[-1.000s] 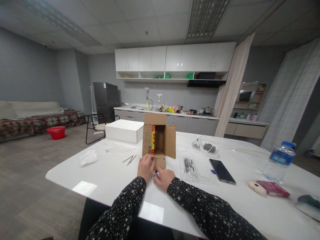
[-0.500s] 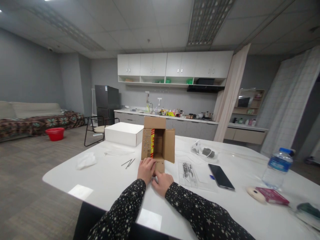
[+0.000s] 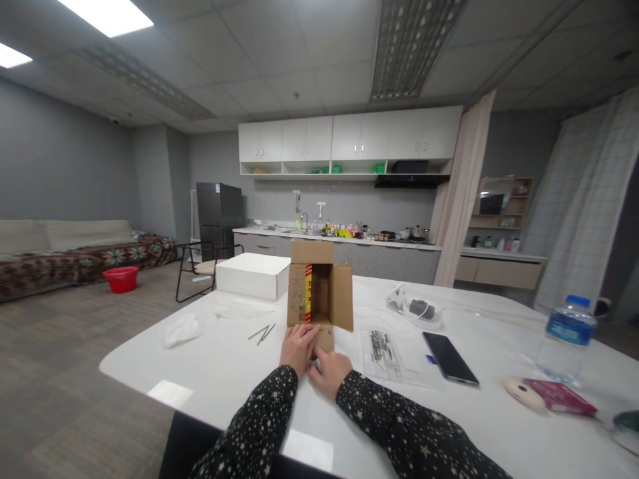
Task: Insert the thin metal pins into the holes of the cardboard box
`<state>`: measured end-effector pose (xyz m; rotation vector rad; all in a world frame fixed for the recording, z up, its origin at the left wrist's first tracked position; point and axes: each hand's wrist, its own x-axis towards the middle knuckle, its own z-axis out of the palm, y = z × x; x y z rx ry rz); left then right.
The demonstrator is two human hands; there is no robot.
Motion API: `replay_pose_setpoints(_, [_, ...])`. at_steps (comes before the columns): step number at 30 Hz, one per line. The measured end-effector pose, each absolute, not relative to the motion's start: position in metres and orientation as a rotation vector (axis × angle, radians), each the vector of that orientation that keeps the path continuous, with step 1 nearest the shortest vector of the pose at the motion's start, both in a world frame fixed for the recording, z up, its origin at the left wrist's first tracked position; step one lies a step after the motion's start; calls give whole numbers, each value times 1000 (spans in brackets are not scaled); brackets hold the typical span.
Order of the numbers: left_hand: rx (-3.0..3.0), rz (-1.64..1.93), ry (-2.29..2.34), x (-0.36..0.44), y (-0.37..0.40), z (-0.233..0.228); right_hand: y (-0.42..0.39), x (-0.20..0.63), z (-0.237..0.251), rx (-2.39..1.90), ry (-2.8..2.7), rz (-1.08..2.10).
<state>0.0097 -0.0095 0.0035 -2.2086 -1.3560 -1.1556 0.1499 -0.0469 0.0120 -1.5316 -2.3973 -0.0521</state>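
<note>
An opened brown cardboard box (image 3: 344,299) stands on the white table, its mouth facing me and its flaps spread out. A strip of red and yellow tape runs down its left flap. My left hand (image 3: 298,347) lies at the lower left of the mouth, fingers bent together over the bottom flap (image 3: 325,339). Close beside it, my right hand (image 3: 330,374) has its fingers curled against the near edge of that flap. The fingertips of both hands are partly hidden where they meet the cardboard.
A white box (image 3: 252,276) stands behind to the left, near crumpled white tissue (image 3: 180,330) and thin metal rods (image 3: 262,334). Rightward lie a clear case of small metal parts (image 3: 380,352), a phone (image 3: 450,358), a bundled white cable (image 3: 419,309), a maroon box (image 3: 562,397) and a water bottle (image 3: 569,339).
The whole view has shifted slightly, so things appear a little lower and further right. Both hands remain at the box's bottom flap, with little change in their pose.
</note>
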Motion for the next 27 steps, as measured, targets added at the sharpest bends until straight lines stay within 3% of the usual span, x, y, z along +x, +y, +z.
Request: replay_pose_setpoints(27, [-2169,-779,-1666,17,-18,7,-47,150,16,-1536,-2400,-85])
